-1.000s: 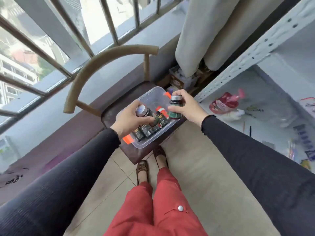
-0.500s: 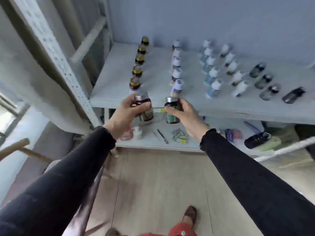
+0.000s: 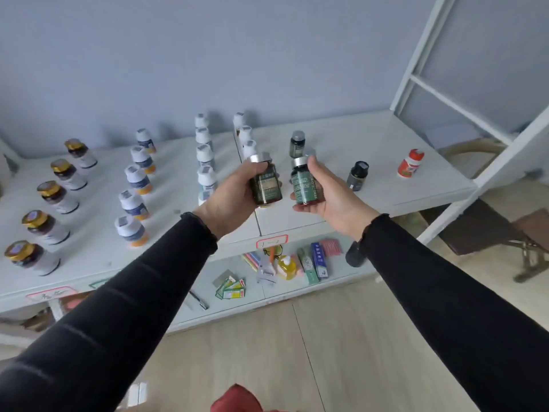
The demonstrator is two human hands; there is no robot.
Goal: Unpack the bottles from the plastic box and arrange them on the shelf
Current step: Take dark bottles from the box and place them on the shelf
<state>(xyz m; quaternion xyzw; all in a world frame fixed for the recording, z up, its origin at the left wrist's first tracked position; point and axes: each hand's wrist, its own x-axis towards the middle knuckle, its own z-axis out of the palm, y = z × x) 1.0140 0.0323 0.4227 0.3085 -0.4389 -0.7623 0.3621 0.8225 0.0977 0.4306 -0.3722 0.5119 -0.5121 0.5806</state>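
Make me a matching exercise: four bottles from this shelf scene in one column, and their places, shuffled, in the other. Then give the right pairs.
Things
1. dark brown bottle
2. green-label bottle
3. orange bottle
4. gold-capped bottles

Places
A. standing alone at the right end of the shelf
B. gripped in the right hand
C. in a row at the shelf's left end
D. gripped in the left hand

Pairs: 1-D, 2-B, 3-A, 4-C
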